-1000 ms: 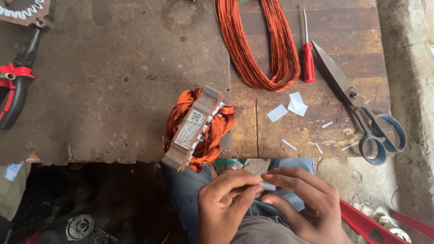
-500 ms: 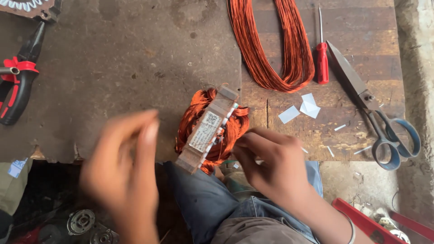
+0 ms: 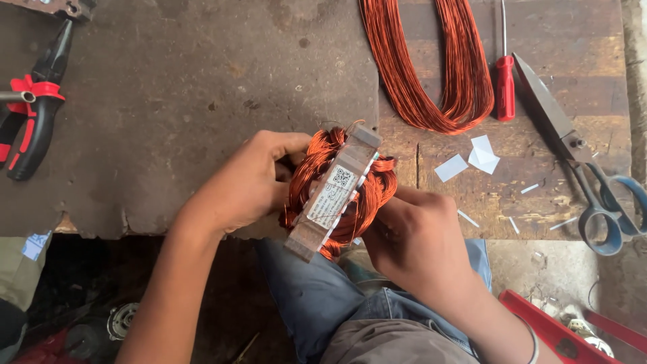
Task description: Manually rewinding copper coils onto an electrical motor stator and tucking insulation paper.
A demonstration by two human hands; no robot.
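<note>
We see a worn, dark bench (image 3: 168, 114), stained and pitted, with a chipped front edge; its right part is bare brown wood with a crack running down it. At that front edge sits the stator (image 3: 335, 192), a grey metal stack tilted on its side, with copper windings bulging out on both faces.

Our left hand (image 3: 246, 182) curls around the stator's left windings, fingers closed on the copper. Our right hand (image 3: 414, 239) presses against the right windings, fingers bent toward them; we cannot tell whether it pinches anything.

On the wood behind lies a long wire loop (image 3: 431, 74), and just beside it a red screwdriver (image 3: 505, 84). Scissors (image 3: 579, 155) with blue handles lie at the right edge. Paper scraps (image 3: 472, 158) are scattered between the wire and the scissors. Pliers (image 3: 34, 101) with red and black grips rest at the far left.

Below the bench we see jeans on our lap, a dark floor with clutter, and a red bar (image 3: 552, 330) at the lower right.
</note>
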